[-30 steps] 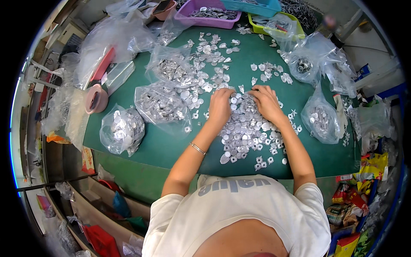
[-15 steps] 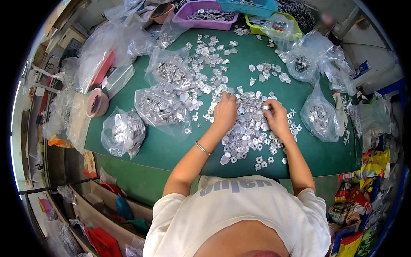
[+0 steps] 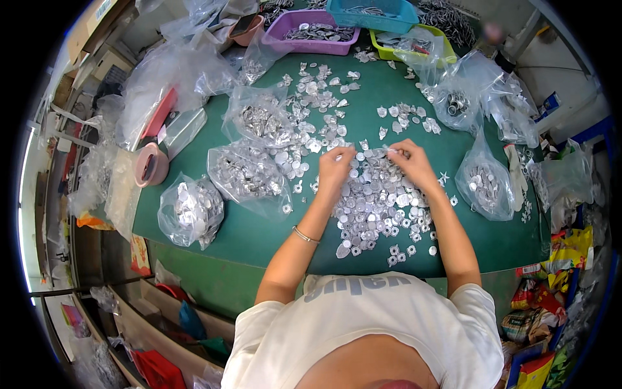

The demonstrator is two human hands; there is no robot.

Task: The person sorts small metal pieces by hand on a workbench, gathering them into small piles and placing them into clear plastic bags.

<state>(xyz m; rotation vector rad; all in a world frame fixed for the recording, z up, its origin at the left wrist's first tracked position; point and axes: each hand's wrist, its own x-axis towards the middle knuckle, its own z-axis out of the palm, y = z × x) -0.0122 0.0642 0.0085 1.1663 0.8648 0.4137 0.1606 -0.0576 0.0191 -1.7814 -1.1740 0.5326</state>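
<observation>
The metal pieces [image 3: 376, 207] lie heaped in the middle of the frame on the green desk [image 3: 253, 236]: small, flat, silvery grey, mostly round, some with a hole through them. A star-shaped piece [image 3: 444, 176] sits near the heap's right edge.

Left of centre I see two clear bags [image 3: 262, 206] full of similar bits, and farther left a rounder bag [image 3: 166, 211] packed with them. Another bag [image 3: 481, 146] of pieces stands at the right. Up top, a purple basket [image 3: 311, 46] holds flat metal parts.

Both forearms reach up from below, elbows apart. The left hand [image 3: 334, 168] and right hand [image 3: 415, 166] meet the heap's far edge, fingers curled inward; whether either grips a piece, I can't tell.
</observation>
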